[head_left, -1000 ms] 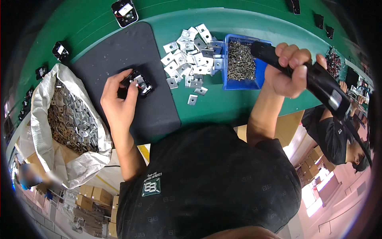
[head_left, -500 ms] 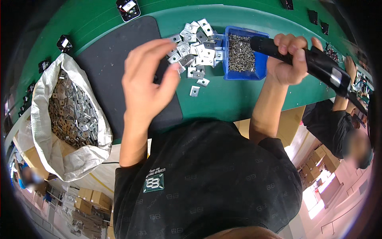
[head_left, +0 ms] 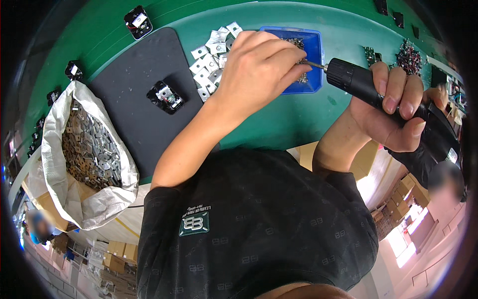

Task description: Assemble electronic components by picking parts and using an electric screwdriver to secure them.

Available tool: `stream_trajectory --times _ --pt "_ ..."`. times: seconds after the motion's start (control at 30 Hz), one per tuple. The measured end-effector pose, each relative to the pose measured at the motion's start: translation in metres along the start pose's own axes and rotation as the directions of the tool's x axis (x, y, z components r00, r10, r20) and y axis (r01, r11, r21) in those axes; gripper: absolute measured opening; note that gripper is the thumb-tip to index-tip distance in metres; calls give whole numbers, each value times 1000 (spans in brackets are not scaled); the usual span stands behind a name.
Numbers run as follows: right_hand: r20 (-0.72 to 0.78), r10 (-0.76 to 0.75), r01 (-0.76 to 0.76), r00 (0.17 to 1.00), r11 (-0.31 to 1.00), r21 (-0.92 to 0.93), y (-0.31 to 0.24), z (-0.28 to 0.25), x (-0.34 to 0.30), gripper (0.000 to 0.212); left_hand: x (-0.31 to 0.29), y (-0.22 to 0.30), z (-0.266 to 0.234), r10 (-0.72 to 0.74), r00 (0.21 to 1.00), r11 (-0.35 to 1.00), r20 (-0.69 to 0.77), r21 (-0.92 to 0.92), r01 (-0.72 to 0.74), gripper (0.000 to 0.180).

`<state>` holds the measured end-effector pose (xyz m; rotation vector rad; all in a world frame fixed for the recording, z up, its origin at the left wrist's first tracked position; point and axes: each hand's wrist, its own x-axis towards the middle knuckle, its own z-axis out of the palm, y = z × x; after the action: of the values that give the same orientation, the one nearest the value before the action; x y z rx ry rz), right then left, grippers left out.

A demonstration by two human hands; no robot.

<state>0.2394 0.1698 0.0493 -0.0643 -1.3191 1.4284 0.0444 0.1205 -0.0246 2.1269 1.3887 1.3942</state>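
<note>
Electric screwdriver (head_left: pixel 353 79) lies aslant lengthwise, its bit (head_left: pixel 317 65) pointing left and slightly away, clamped in the right hand (head_left: pixel 381 122); left hand (head_left: pixel 256 70) at the tip, grip impossible to tell

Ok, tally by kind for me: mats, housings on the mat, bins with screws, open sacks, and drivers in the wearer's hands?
Dark mat: 1
Black housing on it: 1
Blue bin: 1
White sack: 1
Black power screwdriver: 1
Total: 5
</note>
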Motion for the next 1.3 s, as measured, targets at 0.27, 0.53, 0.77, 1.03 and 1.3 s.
stream_trajectory --times 0.27,0.53,0.77,1.03,1.3 --pt "-100 68 -69 993 998 -12 2 6 2 36 -5 -4 6 -23 1000 999 -1 -40 23 16" --pt "-64 90 -86 994 995 55 3 3 1 37 -6 -10 9 87 996 991 -35 -103 -90 17" --pt "44 28 -32 999 994 100 9 -6 -2 47 -7 -1 10 21 1000 994 7 -112 -20 21" --pt "61 35 -43 998 991 129 8 -9 0 47 -6 1 10 11 1000 993 -16 -120 -13 26" --pt "56 43 -49 998 991 122 5 -7 0 47 -8 1 14 21 998 991 -57 -131 -28 26"
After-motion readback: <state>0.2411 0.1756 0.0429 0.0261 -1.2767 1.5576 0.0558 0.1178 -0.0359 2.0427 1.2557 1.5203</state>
